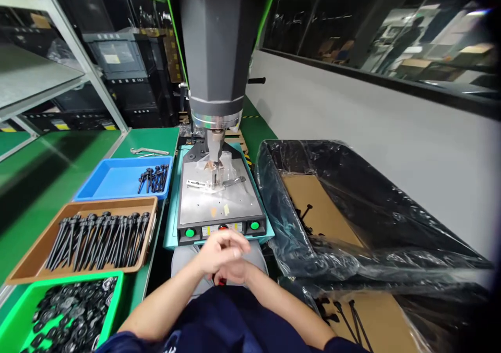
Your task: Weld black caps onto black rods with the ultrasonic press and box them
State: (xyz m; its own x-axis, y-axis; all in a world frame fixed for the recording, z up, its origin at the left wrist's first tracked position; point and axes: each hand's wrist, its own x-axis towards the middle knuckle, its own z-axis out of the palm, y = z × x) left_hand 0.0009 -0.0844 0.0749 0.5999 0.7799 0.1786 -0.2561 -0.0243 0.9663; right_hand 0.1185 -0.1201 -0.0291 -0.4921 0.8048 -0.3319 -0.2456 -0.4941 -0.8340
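My left hand [219,251] lies over my right hand [237,274] just below the front panel of a welding press [214,56]. The left fingers are smeared by motion. My right hand looks closed, with a small red and dark bit [220,281] showing under it that I cannot name. On the press's metal plate [219,199] a clear fixture [219,170] sits under the horn [215,142]. Two green buttons [190,233] [254,226] flank a red one [223,228] on the panel.
To the left stand a blue tray [113,178] with a few black pins [154,178], a brown tray [35,254] full of long black pins [97,238], and a green bin [15,316] of black rings [74,311]. Right: a plastic-lined cardboard box [352,196].
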